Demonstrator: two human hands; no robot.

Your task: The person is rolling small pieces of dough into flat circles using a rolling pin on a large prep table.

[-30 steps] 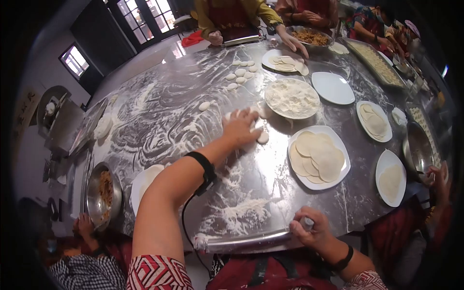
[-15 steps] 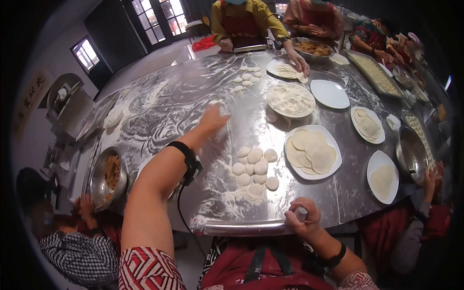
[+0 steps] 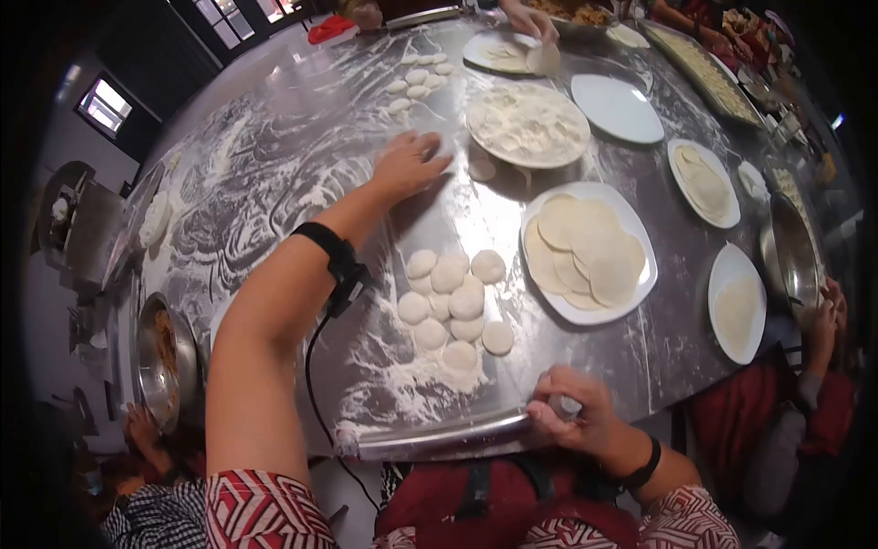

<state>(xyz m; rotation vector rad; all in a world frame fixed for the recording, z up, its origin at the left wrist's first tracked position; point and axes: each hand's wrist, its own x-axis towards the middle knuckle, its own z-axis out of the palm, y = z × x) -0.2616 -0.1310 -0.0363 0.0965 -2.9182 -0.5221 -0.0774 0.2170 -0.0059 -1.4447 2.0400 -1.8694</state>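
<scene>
My left hand [image 3: 412,166] reaches out over the floured table, fingers apart and holding nothing. Just right of its fingertips lies a single small dough disc [image 3: 480,170], beside a plate of flour [image 3: 528,126]. At the near table edge, my right hand [image 3: 578,410] is wrapped around a rolling pin [image 3: 566,405]; only its rounded end shows, the rest hidden by the fingers. Between my arms sits a cluster of flattened dough pieces [image 3: 450,302] on scattered flour. Rolled dough wrappers [image 3: 590,249] overlap on a white plate [image 3: 541,309] to the right.
An empty white plate [image 3: 616,109] and two plates of wrappers [image 3: 702,183] [image 3: 737,316] stand right. A co-worker's hand [image 3: 540,27] touches a wrapper at the far plate. Metal bowls [image 3: 187,366] [image 3: 791,252] flank me. A cable [image 3: 314,366] hangs from my left wrist.
My left hand has moved right, nearer the single dough disc, and its fingers show more clearly. My right hand keeps its grip. The view has shifted, tilting lower.
</scene>
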